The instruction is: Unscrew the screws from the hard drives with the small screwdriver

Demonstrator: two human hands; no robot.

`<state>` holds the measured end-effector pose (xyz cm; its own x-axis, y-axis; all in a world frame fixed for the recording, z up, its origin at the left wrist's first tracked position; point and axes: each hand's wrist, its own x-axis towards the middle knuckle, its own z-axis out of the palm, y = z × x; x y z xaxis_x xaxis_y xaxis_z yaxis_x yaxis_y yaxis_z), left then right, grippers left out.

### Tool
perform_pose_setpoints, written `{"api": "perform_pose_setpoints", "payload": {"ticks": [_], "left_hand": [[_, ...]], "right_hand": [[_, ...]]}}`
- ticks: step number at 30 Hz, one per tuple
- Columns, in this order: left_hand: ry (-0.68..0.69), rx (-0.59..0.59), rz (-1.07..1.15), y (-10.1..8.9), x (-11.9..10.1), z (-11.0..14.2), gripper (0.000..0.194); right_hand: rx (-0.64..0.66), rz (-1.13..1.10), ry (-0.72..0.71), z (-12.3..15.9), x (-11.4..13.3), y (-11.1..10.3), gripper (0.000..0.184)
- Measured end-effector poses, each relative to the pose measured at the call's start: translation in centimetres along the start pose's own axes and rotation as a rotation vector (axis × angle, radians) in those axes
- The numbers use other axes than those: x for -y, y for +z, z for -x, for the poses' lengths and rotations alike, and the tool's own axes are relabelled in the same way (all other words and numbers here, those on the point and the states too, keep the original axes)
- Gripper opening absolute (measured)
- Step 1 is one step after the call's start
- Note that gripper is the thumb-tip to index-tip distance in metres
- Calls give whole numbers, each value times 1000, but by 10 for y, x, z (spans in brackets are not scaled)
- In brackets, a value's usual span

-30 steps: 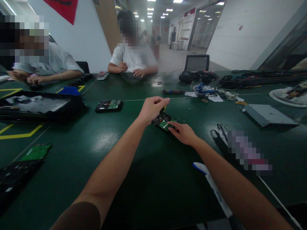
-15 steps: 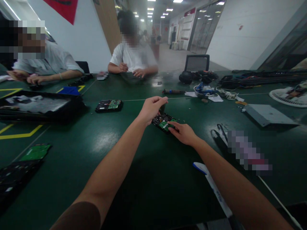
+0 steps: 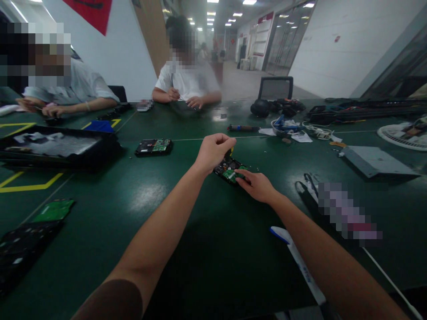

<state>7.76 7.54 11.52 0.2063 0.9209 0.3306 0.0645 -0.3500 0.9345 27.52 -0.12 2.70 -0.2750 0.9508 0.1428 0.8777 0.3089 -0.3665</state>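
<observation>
A black hard drive (image 3: pixel 229 170) with a green circuit board facing up lies on the green table (image 3: pixel 187 231) in front of me. My left hand (image 3: pixel 213 152) is closed in a fist over its far end, gripping a small tool whose yellow tip shows below the fingers. My right hand (image 3: pixel 256 186) rests on the drive's near right edge, fingers pressed down on it.
A second hard drive (image 3: pixel 154 146) lies to the left. A black tray (image 3: pixel 56 149) and a loose green board (image 3: pixel 55 210) sit at far left. A white-and-blue tool (image 3: pixel 293 258) lies near my right forearm. Two people work across the table. A grey metal box (image 3: pixel 376 161) stands right.
My hands have stayed on the drive; the left fist has shifted only slightly above it. The view has drifted a little.
</observation>
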Motion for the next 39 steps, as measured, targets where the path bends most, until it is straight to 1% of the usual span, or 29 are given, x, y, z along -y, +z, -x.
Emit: {"api": "perform_pose_setpoints", "payload": {"ticks": [2, 5, 8, 12, 14, 16, 18, 21, 24, 27, 30, 32, 34, 36, 39], "left_hand": [[31, 7, -41, -1, -1, 0, 24], [7, 46, -36, -2, -5, 1, 22], [-65, 80, 51, -2, -7, 3, 17], [-181, 129, 217, 2, -4, 3, 16], [-154, 91, 211, 3, -2, 3, 16], [-82, 25, 147, 4, -1, 2, 16], [-43, -5, 94, 3, -2, 2, 16], [-76, 17, 72, 0, -6, 3, 13], [-117, 39, 98, -3, -10, 3, 8], [-180, 90, 200, -2, -9, 2, 7], [-250, 135, 317, -1, -3, 1, 11], [-253, 114, 319, 0, 1, -1, 13], [-224, 67, 268, -1, 3, -1, 13], [-195, 46, 218, -2, 3, -1, 13], [-194, 106, 189, -2, -2, 1, 14]], "right_hand": [[3, 1, 4, 0, 0, -1, 48], [11, 8, 15, -1, 1, -1, 48], [13, 8, 18, -1, 1, 0, 48], [4, 4, 16, 0, 0, 0, 48], [3, 4, 15, 0, 0, 0, 48], [3, 4, 16, 0, 0, 0, 48], [4, 6, 17, 0, 0, 0, 48], [8, 7, 18, 0, 1, -1, 48], [7, 9, 19, 0, 1, -1, 48], [6, 1, 17, 0, 0, 0, 48], [6, -2, 17, 0, -1, 0, 49], [0, 1, 18, 0, -1, 1, 49], [-4, 4, 17, 0, -1, 1, 49], [-6, 3, 16, 1, -1, 1, 49], [2, 7, 18, 1, 0, 0, 49]]}}
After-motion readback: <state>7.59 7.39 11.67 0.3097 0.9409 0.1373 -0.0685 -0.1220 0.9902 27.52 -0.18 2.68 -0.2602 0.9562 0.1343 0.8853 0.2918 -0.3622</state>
